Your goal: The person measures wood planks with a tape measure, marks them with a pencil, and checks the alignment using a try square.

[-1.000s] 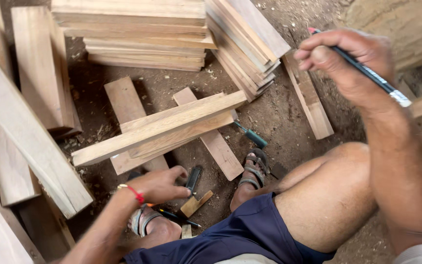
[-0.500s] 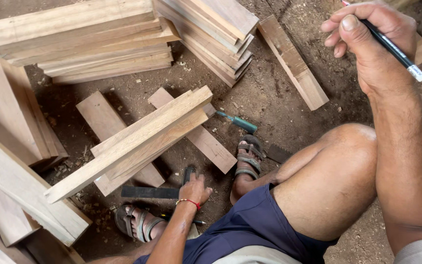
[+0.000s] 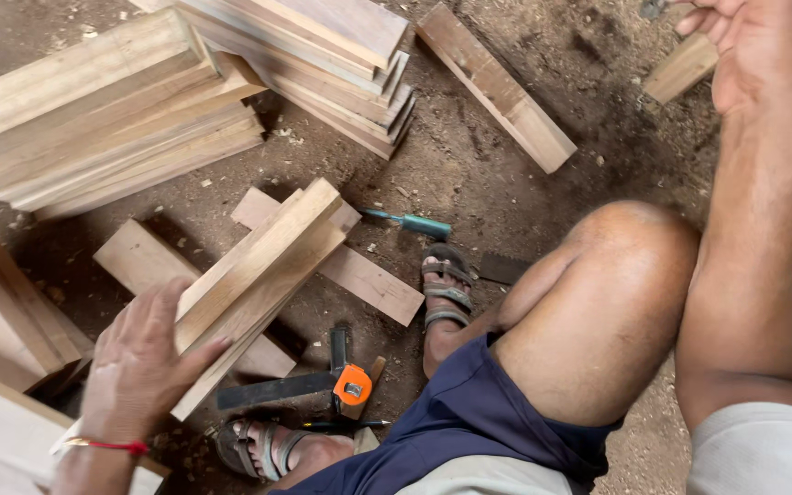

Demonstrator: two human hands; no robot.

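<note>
Down on the dirt floor, the left hand (image 3: pixel 144 362) lies flat with fingers spread on the near end of a pair of long planks (image 3: pixel 263 275). These are pale, smooth-sawn boards, stacked one on the other and running diagonally up to the right. The fingers press on the top face and edge; they do not wrap around it. A thin red band (image 3: pixel 107 446) circles that wrist.

The planks rest across two shorter flat boards (image 3: pixel 359 275) lying on the ground beneath them. Just below the planks' near end sits a dark metal square (image 3: pixel 272 390) with an orange tape measure (image 3: pixel 352 385) on it, close to a sandalled foot (image 3: pixel 258 449). The other sandal (image 3: pixel 445 286) is planted further right, beside a small teal-handled tool (image 3: pixel 419 225) lying on the soil.

The right hand (image 3: pixel 758 50) is raised at the top right corner, well apart from the planks. Its fingers are partly cut off by the frame edge, so I cannot tell whether they grip anything.

Two stacks of rough-edged timber (image 3: pixel 103 110) fill the upper left and centre, their ends stepped and uneven. A single thick block (image 3: pixel 497 87) lies alone to their right. The ground is dark, gritty earth strewn with sawdust and chips.
</note>
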